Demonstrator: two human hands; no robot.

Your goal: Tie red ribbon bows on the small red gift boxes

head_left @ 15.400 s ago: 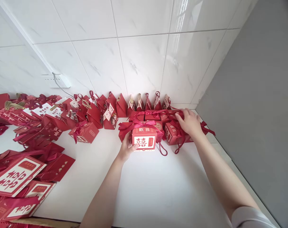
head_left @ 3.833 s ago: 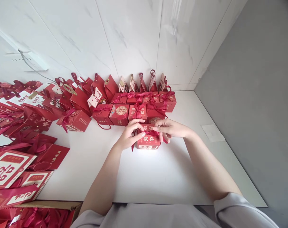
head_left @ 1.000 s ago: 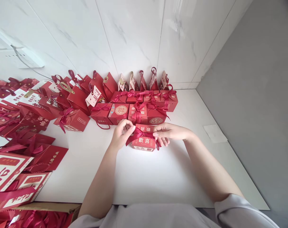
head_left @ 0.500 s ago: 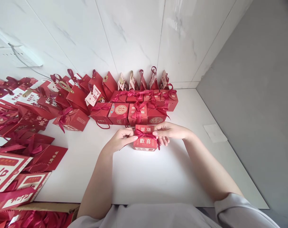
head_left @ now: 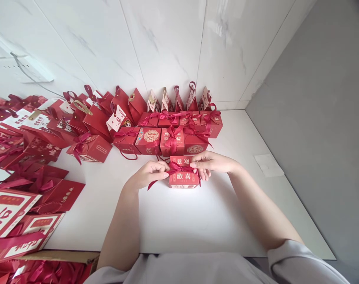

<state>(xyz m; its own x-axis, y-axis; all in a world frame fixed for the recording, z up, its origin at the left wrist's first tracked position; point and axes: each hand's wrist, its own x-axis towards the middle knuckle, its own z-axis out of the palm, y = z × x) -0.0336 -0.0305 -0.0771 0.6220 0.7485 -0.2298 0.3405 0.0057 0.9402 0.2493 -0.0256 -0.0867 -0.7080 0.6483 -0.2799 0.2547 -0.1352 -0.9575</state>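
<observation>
A small red gift box (head_left: 183,178) with white characters stands on the white table (head_left: 185,221) in front of me. A dark red ribbon (head_left: 179,167) crosses its top. My left hand (head_left: 148,175) pinches the ribbon's left side, and a loose tail hangs down below its fingers. My right hand (head_left: 210,163) pinches the ribbon at the box's right top edge, its fingers curled over the box.
Rows of finished red boxes with bows (head_left: 173,136) stand just behind, backed by red pouches (head_left: 179,100) against the tiled wall. Flat red boxes and bags (head_left: 28,165) are piled at the left. A grey wall (head_left: 315,118) closes the right side; a white paper (head_left: 268,165) lies near it.
My left hand has pulled the ribbon end out to the left, so a tail now hangs beside the box. The right hand stays at the box's right edge.
</observation>
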